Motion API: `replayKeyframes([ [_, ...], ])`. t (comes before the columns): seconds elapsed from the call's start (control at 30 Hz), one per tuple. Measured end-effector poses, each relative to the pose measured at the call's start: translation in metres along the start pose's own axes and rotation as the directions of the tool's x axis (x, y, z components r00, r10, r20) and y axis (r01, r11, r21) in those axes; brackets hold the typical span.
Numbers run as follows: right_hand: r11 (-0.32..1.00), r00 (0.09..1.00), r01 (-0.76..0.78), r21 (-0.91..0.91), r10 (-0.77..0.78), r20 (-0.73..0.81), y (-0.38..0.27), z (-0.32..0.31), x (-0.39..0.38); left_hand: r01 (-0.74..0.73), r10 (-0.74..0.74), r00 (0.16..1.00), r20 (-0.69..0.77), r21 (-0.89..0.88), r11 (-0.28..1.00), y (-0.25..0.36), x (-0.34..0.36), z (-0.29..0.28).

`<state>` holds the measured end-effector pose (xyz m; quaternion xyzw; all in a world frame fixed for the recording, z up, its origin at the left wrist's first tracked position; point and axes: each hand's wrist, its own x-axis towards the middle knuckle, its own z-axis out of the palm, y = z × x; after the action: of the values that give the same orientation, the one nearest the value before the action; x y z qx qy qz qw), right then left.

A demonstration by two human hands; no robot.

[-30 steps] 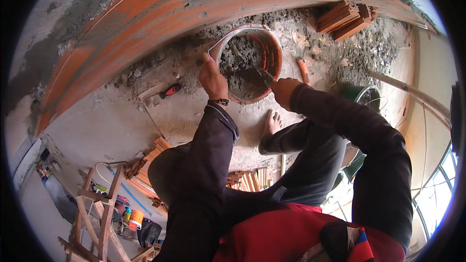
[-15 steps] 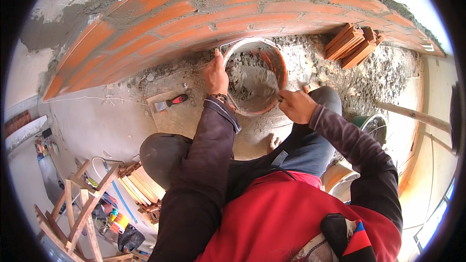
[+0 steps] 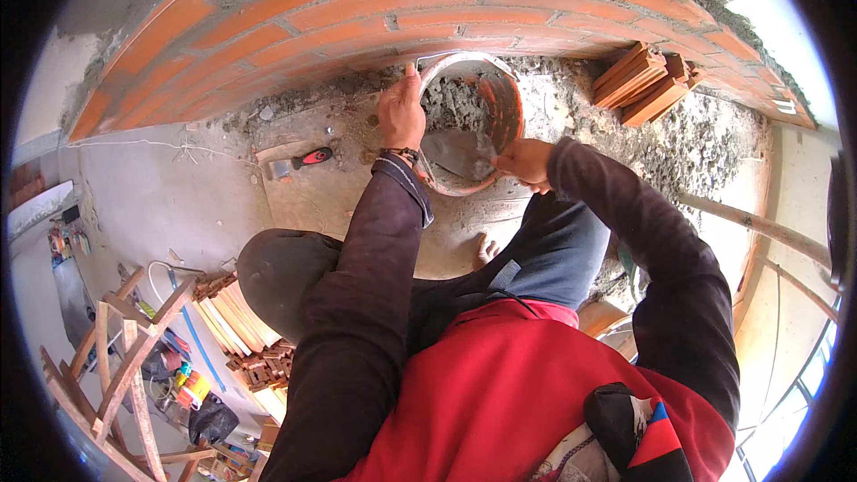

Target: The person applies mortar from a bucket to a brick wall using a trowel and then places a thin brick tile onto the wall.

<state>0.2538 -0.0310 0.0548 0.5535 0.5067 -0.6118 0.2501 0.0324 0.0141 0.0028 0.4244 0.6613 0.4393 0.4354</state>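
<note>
And we're at the mixing-and-scooping step, by my reading: the bucket (image 3: 510, 107) stands at twelve o'clock from the body, below the brick wall (image 3: 428, 18), mortar (image 3: 453, 100) heaped toward its twelve. The left hand (image 3: 402, 116) steadies it at nine, grip clamped on the rim. Over at four, the right hand (image 3: 527, 162) has its grip closed round the handle of the trowel (image 3: 453, 153), whose blade lies inside, around six. The next move, I'd judge, calls for a level blade pushed under the heap, with the left hand firm against the shove. Against half a second ago: the blade, then pale, blurred and mid-bucket, now shows grey and sharper, nearer six; the left hand hasn't left its nine-o'clock post.
</note>
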Motion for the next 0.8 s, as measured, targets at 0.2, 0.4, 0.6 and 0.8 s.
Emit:
replayKeyframes([
  [0.2,0.354,0.853,0.208,-0.912,-0.521,-0.007,0.029,-0.055,-0.004,-0.017,0.018,1.0,-0.021,0.062,0.998,-0.006,-0.005,-0.006],
  [0.4,0.744,0.901,0.073,-0.664,-0.334,-0.276,0.021,-0.011,0.008,-0.069,0.073,0.996,-0.048,0.07,0.995,-0.011,-0.001,0.003],
  [0.6,0.843,0.896,0.298,-0.447,-0.409,-0.172,0.029,0.0,0.02,-0.044,0.046,0.995,-0.084,0.028,0.999,-0.01,-0.001,0.002],
  [0.8,0.972,0.957,0.23,-0.038,-0.233,-0.171,0.025,0.01,-0.012,0.039,-0.037,0.997,-0.065,0.03,0.999,0.0,-0.003,-0.003],
])
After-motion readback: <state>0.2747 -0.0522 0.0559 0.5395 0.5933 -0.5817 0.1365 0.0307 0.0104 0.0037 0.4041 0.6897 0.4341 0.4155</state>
